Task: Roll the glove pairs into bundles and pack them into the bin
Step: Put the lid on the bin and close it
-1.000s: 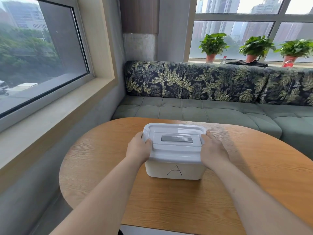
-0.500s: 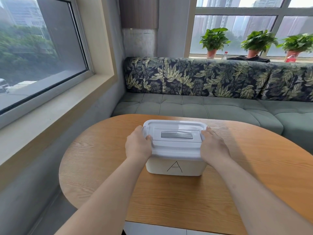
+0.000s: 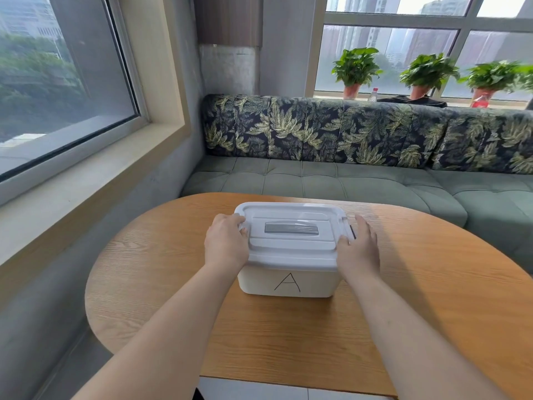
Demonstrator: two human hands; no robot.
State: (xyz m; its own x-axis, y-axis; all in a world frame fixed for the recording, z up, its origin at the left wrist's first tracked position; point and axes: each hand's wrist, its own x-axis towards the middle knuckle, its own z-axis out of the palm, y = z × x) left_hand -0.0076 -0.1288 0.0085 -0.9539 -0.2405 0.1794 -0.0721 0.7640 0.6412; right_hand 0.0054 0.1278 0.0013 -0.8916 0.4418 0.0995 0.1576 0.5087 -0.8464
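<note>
- On the round wooden table (image 3: 432,284), in the head view, a white plastic bin (image 3: 317,281) is seen standing upright, closed by a white lid (image 3: 291,252) with a grey handle (image 3: 292,228) lying flat in its recess.
- The left hand (image 3: 226,243) is laid on the left end of the lid, back upward, with its fingers curled over the lid's edge so that the edge is gripped.
- The right hand (image 3: 359,246) is held against the right end of the lid, its fingers stretched forward and nearly straight beside a dark latch (image 3: 352,232); nothing is clasped by it, and only the thumb side is seen touching the lid.
- Both forearms are extended from the near edge of the table towards the bin.
- A single letter "A" (image 3: 287,282) is written in thin dark strokes on the bin's near wall.
- The bin is thus placed directly between the two hands, towards the far half of the table.
</note>
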